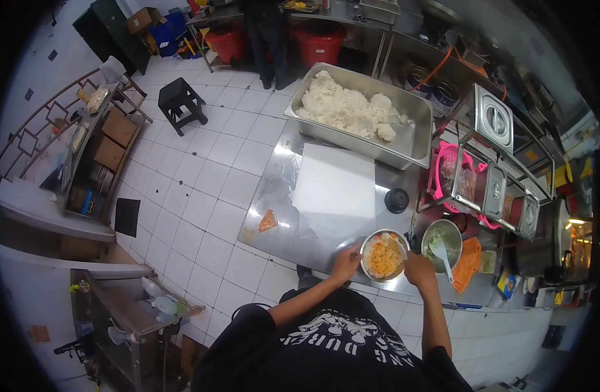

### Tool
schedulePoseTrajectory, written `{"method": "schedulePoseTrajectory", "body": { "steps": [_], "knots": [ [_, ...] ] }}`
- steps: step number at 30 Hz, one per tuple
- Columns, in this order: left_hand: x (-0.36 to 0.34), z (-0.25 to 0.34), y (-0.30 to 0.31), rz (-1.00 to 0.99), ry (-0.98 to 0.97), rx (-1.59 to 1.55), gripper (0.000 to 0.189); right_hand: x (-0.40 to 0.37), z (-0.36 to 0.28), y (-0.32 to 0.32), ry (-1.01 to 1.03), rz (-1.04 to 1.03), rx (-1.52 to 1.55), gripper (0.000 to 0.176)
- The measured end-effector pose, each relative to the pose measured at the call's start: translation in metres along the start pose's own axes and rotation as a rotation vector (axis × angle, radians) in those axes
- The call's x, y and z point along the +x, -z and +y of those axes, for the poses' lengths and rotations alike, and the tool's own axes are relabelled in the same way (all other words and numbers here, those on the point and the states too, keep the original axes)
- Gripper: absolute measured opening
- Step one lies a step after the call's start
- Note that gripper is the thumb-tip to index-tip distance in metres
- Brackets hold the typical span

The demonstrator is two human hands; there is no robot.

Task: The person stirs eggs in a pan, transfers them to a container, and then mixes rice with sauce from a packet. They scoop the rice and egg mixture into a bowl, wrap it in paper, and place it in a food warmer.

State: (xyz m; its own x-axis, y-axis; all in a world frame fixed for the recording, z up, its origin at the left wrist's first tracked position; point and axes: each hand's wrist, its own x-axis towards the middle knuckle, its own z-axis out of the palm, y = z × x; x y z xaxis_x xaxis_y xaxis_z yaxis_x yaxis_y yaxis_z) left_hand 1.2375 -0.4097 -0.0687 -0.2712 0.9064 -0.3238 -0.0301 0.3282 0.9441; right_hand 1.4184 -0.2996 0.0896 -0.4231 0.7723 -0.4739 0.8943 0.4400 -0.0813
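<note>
In the head view, a round metal bowl [368, 261] holds white rice with orange and yellow pieces over it. It stands at the near edge of the steel table. My left hand [347, 263] grips the bowl's left rim between thumb and fingers. At the right rim, my right hand [419, 269] is closed; whatever it holds is too small to make out. Just right of it, a second metal bowl [433, 230] has pale green food and a light spatula [445, 262] leaning in it. A black round lid or cup [396, 200] sits beyond the bowls.
White paper sheets [336, 186] lie on the steel table [277, 196], with a deep tray [411, 147] of cooked rice behind. An orange cloth [467, 263] and a rack of lidded containers [489, 189] stand right. A black stool [181, 103] and another person [266, 46] are farther off.
</note>
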Motion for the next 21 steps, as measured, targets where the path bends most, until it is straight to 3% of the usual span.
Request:
{"method": "schedulePoseTrajectory", "body": {
  "steps": [2,4,8,14,16,17,18,20,21],
  "knots": [
    [-0.007,0.002,-0.003,0.084,-0.037,-0.016,0.048,-0.001,0.001,-0.003,-0.003,0.065,-0.045,0.021],
    [-0.021,0.018,-0.002,-0.034,0.123,-0.121,0.048,0.008,-0.004,-0.015,-0.030,0.062,-0.073,0.020],
    [-0.016,0.016,-0.004,-0.137,0.183,-0.160,0.049,0.016,-0.026,-0.051,0.016,0.046,-0.055,0.017],
    [-0.014,0.032,-0.002,-0.130,0.228,-0.216,0.050,-0.012,-0.038,-0.028,-0.013,-0.081,-0.051,0.015],
    [-0.008,0.009,-0.009,-0.039,0.107,-0.165,0.039,-0.023,-0.044,-0.020,-0.071,-0.036,-0.003,0.016],
    [-0.009,0.017,-0.007,-0.034,0.140,-0.155,0.037,-0.025,-0.048,-0.027,-0.030,-0.009,0.005,0.016],
    [-0.011,0.018,-0.006,-0.001,0.032,-0.025,0.036,-0.024,-0.051,-0.035,0.041,0.001,0.017,0.014],
    [0.005,-0.026,-0.005,-0.128,0.102,-0.063,0.039,-0.003,-0.033,-0.072,0.054,0.016,-0.017,0.016],
    [-0.002,-0.006,-0.003,-0.130,0.124,-0.146,0.040,0.007,-0.022,-0.072,0.052,0.025,-0.032,0.017]
  ]
}}
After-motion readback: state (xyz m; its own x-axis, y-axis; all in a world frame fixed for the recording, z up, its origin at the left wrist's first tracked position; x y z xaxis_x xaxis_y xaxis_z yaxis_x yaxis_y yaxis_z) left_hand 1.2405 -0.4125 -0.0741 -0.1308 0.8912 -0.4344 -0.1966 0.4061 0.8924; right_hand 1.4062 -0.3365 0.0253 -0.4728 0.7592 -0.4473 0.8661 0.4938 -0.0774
